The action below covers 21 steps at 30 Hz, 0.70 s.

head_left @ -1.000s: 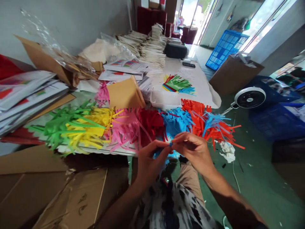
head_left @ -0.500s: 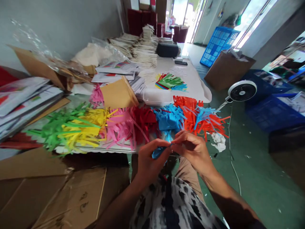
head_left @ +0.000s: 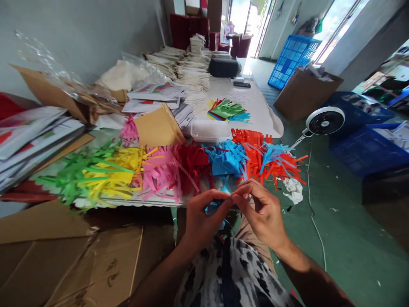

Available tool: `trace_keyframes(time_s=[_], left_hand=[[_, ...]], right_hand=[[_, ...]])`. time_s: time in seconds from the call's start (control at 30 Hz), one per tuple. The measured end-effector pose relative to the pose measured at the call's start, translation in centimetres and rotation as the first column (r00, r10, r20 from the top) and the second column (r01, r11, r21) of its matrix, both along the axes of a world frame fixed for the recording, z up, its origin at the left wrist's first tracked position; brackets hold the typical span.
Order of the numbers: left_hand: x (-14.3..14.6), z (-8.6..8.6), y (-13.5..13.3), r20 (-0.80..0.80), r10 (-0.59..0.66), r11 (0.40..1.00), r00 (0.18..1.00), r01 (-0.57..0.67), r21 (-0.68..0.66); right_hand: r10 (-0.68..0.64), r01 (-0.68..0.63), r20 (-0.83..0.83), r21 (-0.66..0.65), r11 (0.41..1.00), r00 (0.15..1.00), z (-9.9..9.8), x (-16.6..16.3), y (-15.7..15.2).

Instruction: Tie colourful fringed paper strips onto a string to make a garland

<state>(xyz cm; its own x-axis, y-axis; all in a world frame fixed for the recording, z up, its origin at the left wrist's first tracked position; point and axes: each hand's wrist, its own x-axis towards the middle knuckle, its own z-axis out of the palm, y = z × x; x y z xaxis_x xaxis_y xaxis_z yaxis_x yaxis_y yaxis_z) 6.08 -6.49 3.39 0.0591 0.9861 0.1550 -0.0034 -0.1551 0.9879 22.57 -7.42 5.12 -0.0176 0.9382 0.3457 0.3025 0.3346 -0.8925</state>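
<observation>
My left hand (head_left: 201, 219) and my right hand (head_left: 263, 213) meet fingertip to fingertip in front of my lap, both pinched on a small piece of blue paper strip (head_left: 213, 207). Most of the strip is hidden behind my left fingers. Just beyond my hands, along the table's near edge, lie heaps of cut paper strips: green (head_left: 79, 170), yellow (head_left: 118, 170), pink (head_left: 162, 170), dark red (head_left: 193, 162), blue (head_left: 225, 157) and orange (head_left: 255, 151).
A white plastic tray (head_left: 209, 130) and a tan envelope (head_left: 156, 128) sit behind the heaps. A small stack of coloured strips (head_left: 228, 110) lies farther back. Cardboard boxes (head_left: 79, 256) stand at the lower left. A white fan (head_left: 324, 121) and blue crates (head_left: 292, 57) are on the green floor.
My hands have dropped slightly lower and closer to my lap, still pinched together on the blue strip. The view has shifted a little.
</observation>
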Motion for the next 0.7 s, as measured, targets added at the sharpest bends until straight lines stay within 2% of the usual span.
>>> trace_keyframes(time_s=[0.1, 0.2, 0.37, 0.47, 0.6, 0.7], left_hand=[[-0.1, 0.1, 0.0, -0.004, 0.015, 1.000, 1.000, -0.015, -0.013], [0.0, 0.1, 0.1, 0.003, 0.011, 1.000, 1.000, -0.011, -0.009], [0.3, -0.2, 0.3, 0.126, -0.065, 0.991, 0.990, 0.079, -0.105], [0.3, -0.4, 0.3, 0.169, -0.059, 0.981, 0.984, 0.089, -0.174], [0.2, -0.4, 0.4, 0.082, -0.008, 0.994, 0.997, 0.016, -0.107], [0.4, -0.5, 0.4, 0.033, 0.000, 0.999, 0.999, 0.001, -0.037]], right_hand=[[0.000, -0.003, 0.094, 0.038, 0.999, 0.996, 0.0, 0.1, -0.2], [0.007, -0.013, 0.119, 0.050, 0.999, 0.993, -0.1, 0.0, -0.2], [-0.026, 0.026, -0.013, 0.008, 1.000, 1.000, -0.8, -0.5, -0.1], [-0.028, 0.023, -0.093, -0.053, 0.998, 0.995, -1.0, -0.3, -0.1], [0.001, -0.009, -0.113, -0.069, 0.998, 0.994, -1.1, 0.0, 0.0], [-0.017, 0.014, -0.082, -0.037, 0.999, 0.996, -1.3, -0.1, -0.1]])
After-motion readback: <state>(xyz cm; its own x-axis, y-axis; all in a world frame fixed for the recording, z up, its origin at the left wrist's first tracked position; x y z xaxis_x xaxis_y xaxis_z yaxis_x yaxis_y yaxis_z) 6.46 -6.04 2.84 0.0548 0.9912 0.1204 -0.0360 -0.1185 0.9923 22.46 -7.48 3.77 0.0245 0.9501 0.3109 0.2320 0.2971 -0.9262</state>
